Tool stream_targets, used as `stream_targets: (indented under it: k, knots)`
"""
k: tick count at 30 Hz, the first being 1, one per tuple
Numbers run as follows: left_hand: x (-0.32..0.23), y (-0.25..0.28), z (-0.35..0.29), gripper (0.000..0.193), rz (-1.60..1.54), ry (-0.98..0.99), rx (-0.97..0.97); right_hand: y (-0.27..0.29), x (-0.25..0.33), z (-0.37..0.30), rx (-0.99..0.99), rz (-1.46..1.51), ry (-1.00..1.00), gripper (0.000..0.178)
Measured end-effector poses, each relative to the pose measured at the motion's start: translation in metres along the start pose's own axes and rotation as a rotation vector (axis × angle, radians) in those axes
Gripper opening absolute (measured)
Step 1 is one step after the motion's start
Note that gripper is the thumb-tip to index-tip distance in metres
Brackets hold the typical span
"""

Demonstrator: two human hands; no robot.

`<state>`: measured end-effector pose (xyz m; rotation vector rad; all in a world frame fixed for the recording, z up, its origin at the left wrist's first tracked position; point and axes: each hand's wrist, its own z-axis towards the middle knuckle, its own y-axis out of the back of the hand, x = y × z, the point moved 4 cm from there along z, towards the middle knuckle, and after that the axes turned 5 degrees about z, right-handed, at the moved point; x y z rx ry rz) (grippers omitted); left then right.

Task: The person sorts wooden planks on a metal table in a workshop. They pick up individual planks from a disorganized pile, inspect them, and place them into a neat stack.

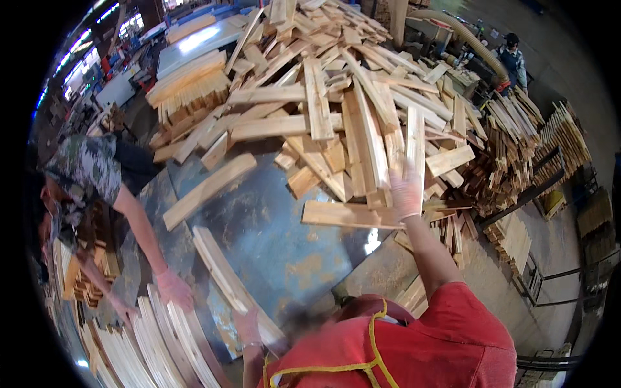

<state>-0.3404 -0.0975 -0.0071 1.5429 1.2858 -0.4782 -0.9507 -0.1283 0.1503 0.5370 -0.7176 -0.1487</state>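
Note:
My left hand [247, 326], in a pale pink glove, is closed around the near part of a pair of long wooden boards [226, 275] lying together at a slant over the metal tabletop [259, 213]. Stretched far forward, my right hand [406, 191], gloved too and slightly blurred, grips the lower end of a pale wooden board [415, 132] at the near right side of the pile. Just under that hand, another board [349, 213] lies crosswise near the table's edge. Some of my right fingers are hard to make out against the wood.
A large heap of loose boards [317, 97] covers the table's far half. At the left, a co-worker's gloved hand [174, 291] rests on a row of upright boards [155, 336]. A single board [210, 191] lies mid-left. Stacked wood [511, 142] stands on the right, near a metal cart frame [533, 281].

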Motion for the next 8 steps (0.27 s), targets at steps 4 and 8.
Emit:
stream_targets:
  k: [4, 8]
  knots:
    - [-0.001, 0.001, -0.001, 0.077, 0.142, -0.001, -0.065, 0.024, -0.11, 0.025, 0.354, 0.151, -0.813, 0.076]
    - [0.051, -0.015, 0.045, 0.083, 0.009, -0.139, 0.018, -0.012, -0.138, 0.015, 0.356, 0.933, -0.82, 0.069]
